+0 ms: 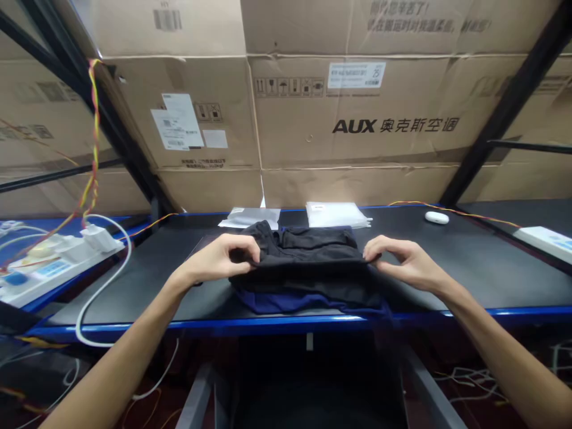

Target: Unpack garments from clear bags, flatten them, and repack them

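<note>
A black cloth garment lies bunched near the front edge of the table, with dark blue fabric showing beneath it. My left hand pinches the black garment at its left side, thumb and fingers closed on the cloth. At the right end of the same edge, my right hand grips the fabric between thumb and fingertips. The edge between both hands is stretched fairly straight. Behind the garment lie two flat plastic packets, a greyish one and a whiter one.
The dark table has a blue front edge. A white earbud case sits at the back right. White power strips stand left and right. A white cable hangs over the left front. Cardboard boxes rise behind.
</note>
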Tool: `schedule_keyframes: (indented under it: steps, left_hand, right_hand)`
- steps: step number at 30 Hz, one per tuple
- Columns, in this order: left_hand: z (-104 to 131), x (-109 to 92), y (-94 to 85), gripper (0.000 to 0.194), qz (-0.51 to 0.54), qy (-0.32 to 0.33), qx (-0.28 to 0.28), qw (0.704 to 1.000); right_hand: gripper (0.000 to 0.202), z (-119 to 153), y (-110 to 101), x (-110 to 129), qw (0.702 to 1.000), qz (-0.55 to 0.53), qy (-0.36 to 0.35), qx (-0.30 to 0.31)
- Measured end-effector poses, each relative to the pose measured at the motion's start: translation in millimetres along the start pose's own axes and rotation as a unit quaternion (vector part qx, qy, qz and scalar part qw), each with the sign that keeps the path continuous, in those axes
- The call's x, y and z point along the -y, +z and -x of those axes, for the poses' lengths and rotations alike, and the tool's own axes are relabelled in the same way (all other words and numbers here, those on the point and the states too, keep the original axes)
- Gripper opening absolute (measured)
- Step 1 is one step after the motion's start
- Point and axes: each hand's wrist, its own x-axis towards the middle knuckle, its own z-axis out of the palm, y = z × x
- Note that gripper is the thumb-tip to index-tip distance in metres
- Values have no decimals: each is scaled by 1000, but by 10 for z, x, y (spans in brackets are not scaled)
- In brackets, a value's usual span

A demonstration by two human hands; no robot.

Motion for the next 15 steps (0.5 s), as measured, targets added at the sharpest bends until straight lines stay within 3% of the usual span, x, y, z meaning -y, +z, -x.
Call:
schedule_keyframes:
  steps: [6,9,12,15]
  left_hand:
    - [77,-62,55,25,-29,10,149,988]
    - [30,-109,2,24,-33,-20,187,982]
    - [-109,-134,-41,23,-37,-46,144,988]
    - [-340,-81,3,27,-48,-18,41,998]
  right_hand:
    - [14,139,-19,194,987,13,-14,163]
    - [21,128,-49,251,976,16,9,218]
    - [30,52,-96,234,978,10,51,201]
    - [32,-102,-109,103,992,35,77,91]
